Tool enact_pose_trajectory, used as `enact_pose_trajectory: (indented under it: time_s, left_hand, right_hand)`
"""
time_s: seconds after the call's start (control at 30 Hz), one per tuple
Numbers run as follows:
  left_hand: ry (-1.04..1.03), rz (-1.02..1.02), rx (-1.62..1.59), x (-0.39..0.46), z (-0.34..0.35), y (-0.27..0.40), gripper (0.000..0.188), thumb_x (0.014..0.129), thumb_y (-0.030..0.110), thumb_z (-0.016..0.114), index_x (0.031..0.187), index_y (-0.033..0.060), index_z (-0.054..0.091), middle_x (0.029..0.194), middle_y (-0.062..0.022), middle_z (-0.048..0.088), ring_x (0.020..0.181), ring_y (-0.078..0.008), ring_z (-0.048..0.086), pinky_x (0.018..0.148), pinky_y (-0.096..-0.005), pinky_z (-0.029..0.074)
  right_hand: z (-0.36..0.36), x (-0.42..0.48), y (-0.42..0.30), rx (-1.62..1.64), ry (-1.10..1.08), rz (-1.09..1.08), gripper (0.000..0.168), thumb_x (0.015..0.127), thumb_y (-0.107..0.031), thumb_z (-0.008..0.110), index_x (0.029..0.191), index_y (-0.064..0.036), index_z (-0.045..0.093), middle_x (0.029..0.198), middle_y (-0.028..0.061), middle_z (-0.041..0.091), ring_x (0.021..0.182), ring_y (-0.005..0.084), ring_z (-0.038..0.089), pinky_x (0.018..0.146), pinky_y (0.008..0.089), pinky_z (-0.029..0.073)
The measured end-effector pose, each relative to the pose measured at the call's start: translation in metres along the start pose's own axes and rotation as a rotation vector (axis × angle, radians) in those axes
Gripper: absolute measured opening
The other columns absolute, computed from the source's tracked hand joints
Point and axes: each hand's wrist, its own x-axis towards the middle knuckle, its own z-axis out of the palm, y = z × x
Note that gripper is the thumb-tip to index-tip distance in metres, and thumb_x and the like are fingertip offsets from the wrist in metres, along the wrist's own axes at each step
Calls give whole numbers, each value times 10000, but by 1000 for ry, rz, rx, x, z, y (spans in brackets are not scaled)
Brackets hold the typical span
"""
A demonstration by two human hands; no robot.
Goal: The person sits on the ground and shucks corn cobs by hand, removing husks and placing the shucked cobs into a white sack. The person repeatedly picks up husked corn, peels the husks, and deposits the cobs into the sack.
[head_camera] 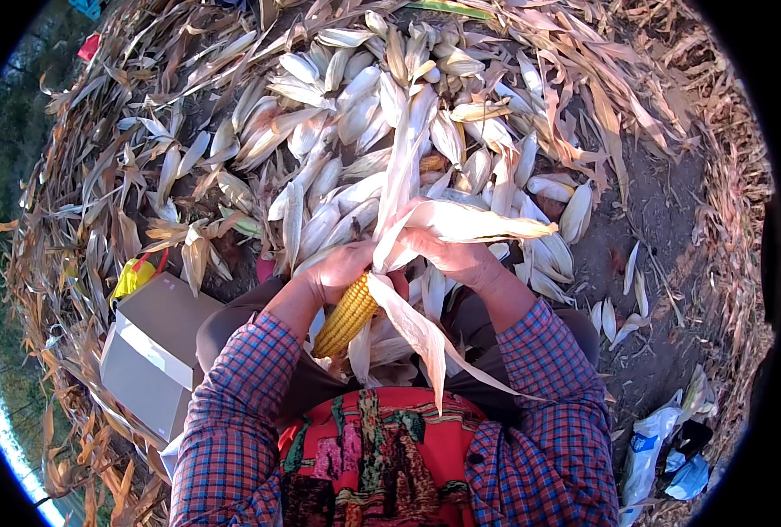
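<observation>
A yellow ear of corn (348,316) hangs tilted below my hands, its kernels bare and its pale dry husk (423,316) folded back in long strips. Around the base of the ear, where the husk joins it, my left hand (344,267) is closed. My right hand (440,247) grips the peeled-back husk leaves (476,221) just to the right, close beside the left hand. Some fingers of both hands are hidden by husk. A large pile of husk-covered corn ears (364,118) lies on the ground before me.
A closed cardboard box (160,329) stands by my left knee, with a yellow bag (130,280) behind it. Dry corn stalks and leaves (601,85) ring the pile. Plastic bags (647,448) lie at the lower right. Loose husks (608,319) lie on the soil.
</observation>
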Motion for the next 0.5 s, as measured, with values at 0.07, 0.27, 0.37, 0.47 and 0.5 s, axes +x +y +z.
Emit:
enact_pose_trajectory:
  time_s: [0.07,0.27,0.37,0.47,0.5]
  left_hand:
    - [-33,-14,-63,3,-4,-6,390,975,366,404,1109,35,560,876,-159,669,769,-221,669,693,-343,548]
    - [-12,-26,46,7,-1,-9,435,974,433,405,1122,55,563,892,-136,677,754,-206,665,653,-321,541]
    - [-82,-7,-80,12,1,-7,425,968,404,436,1114,26,564,889,-130,673,768,-216,666,706,-336,547]
    - [-160,32,-168,11,-15,-20,547,915,482,541,1232,37,513,1084,-113,627,971,-207,620,871,-357,496]
    - [-144,45,-189,10,-16,-23,583,900,494,566,1258,39,498,1129,-108,612,1023,-203,603,910,-359,478]
  right_hand:
    - [4,-2,-7,39,-49,19,320,902,-195,639,1168,-31,571,1063,60,628,1003,145,577,874,300,464]
    - [17,-1,3,540,-60,144,298,923,-159,580,1124,61,572,1037,88,635,989,163,593,882,289,468]
    - [24,1,3,556,102,40,284,950,-166,537,1144,41,553,955,85,632,896,171,610,818,299,491]
    - [19,6,-6,461,231,-78,265,980,-217,506,1138,-9,553,845,58,599,778,158,599,741,301,502]
    - [15,7,-6,506,263,-111,262,986,-233,499,1129,-21,555,819,49,587,754,152,593,726,300,502]
